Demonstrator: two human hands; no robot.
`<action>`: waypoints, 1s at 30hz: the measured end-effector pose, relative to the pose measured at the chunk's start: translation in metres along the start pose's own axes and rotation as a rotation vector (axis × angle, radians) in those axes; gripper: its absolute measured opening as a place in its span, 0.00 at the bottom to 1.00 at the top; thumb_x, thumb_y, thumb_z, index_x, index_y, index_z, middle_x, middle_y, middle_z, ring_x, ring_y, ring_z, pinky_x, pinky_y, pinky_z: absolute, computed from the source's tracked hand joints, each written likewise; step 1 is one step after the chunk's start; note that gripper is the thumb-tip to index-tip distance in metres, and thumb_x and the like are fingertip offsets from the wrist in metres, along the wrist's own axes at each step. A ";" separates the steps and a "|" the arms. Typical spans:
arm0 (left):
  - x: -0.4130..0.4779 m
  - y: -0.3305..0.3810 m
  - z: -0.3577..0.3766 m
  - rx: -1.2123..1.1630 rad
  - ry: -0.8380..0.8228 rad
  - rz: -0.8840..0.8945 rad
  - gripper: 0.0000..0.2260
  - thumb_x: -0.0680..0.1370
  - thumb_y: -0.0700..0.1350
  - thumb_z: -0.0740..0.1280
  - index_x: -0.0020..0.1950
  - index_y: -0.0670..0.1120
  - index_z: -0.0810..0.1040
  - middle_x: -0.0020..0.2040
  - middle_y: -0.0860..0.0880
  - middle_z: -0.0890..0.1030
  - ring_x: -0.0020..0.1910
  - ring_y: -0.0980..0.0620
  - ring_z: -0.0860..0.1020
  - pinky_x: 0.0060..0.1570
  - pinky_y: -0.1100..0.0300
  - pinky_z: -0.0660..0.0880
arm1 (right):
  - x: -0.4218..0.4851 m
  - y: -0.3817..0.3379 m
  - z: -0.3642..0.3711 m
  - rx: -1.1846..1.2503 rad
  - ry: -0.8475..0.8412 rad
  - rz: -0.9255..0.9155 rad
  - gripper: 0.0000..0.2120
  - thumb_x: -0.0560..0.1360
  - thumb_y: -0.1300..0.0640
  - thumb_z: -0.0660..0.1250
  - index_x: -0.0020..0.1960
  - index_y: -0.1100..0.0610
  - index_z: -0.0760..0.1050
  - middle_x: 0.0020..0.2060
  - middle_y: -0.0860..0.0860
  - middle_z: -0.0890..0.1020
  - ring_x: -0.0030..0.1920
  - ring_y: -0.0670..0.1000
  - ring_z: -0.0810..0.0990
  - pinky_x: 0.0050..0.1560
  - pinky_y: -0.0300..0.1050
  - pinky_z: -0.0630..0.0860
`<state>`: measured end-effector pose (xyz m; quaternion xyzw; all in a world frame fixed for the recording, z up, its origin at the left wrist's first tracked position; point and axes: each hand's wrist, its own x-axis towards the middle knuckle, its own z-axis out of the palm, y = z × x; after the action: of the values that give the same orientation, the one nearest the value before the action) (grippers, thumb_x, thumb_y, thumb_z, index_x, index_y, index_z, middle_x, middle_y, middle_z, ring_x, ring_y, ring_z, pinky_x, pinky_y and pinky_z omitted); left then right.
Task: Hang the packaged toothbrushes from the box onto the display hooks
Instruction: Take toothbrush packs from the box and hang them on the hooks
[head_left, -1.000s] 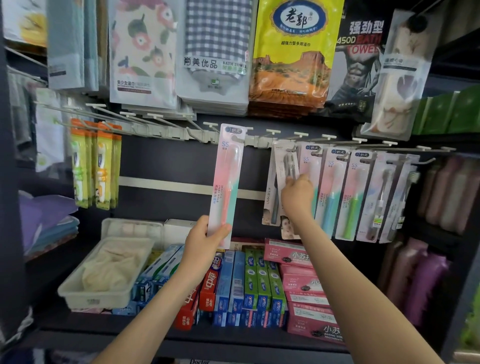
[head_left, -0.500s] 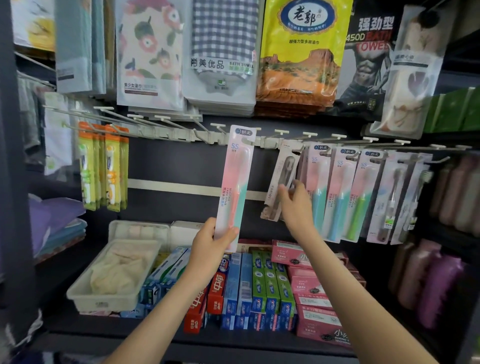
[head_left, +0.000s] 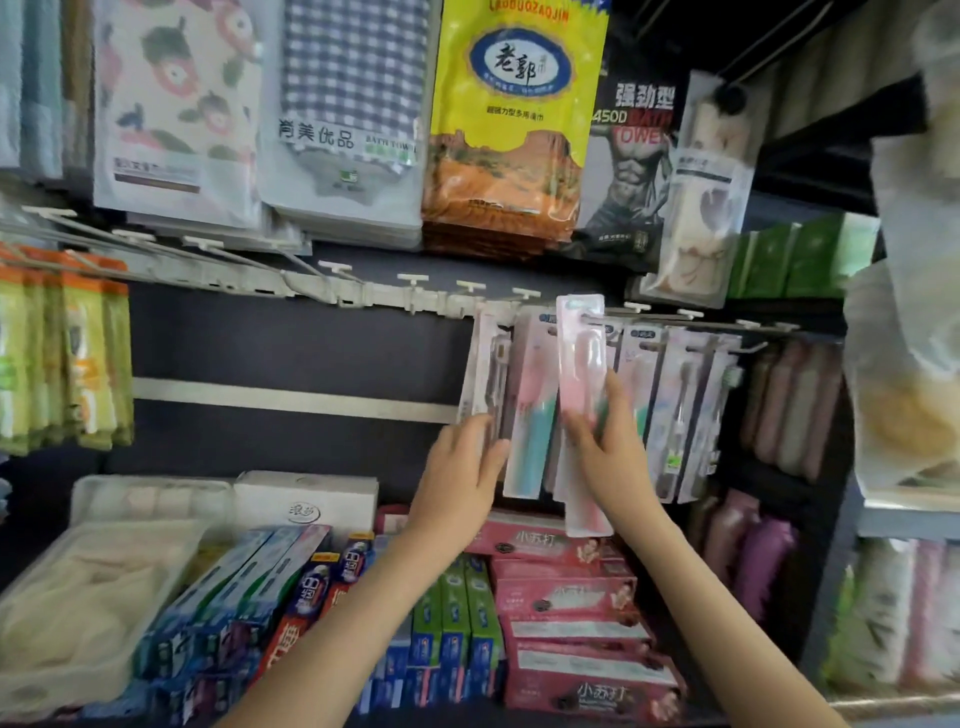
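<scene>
close head view facing display hooks (head_left: 415, 280)

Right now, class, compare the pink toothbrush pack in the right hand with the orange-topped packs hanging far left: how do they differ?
Colour: the pink toothbrush pack is pale pink; the orange-topped packs are yellow-green. Support: the right hand grips the pink toothbrush pack; the orange-topped packs hang with no hand on them. Both are long, narrow and upright.
</scene>
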<state>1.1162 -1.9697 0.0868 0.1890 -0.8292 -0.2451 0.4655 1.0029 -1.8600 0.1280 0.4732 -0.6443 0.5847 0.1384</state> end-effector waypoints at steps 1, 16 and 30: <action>0.006 -0.002 0.001 0.080 0.053 0.035 0.20 0.82 0.52 0.56 0.74 0.49 0.64 0.66 0.47 0.69 0.65 0.50 0.68 0.60 0.61 0.65 | 0.000 0.009 -0.009 -0.021 0.029 0.003 0.30 0.80 0.57 0.62 0.78 0.55 0.51 0.56 0.46 0.74 0.52 0.43 0.76 0.58 0.39 0.71; 0.073 0.012 0.052 0.738 0.001 0.310 0.41 0.80 0.56 0.61 0.72 0.53 0.28 0.71 0.45 0.25 0.70 0.44 0.26 0.70 0.50 0.28 | 0.005 0.086 -0.061 -0.178 0.117 0.096 0.29 0.82 0.57 0.57 0.77 0.41 0.49 0.61 0.55 0.72 0.49 0.46 0.74 0.49 0.36 0.63; 0.086 0.015 0.050 0.859 -0.049 0.273 0.44 0.79 0.51 0.65 0.72 0.55 0.26 0.72 0.43 0.26 0.70 0.43 0.27 0.62 0.51 0.21 | 0.052 0.083 -0.062 -0.237 -0.004 0.130 0.28 0.83 0.56 0.52 0.79 0.46 0.44 0.71 0.57 0.62 0.52 0.52 0.71 0.46 0.36 0.60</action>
<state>1.0292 -1.9929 0.1312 0.2479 -0.8839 0.1807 0.3530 0.8891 -1.8390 0.1318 0.4119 -0.7385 0.5112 0.1539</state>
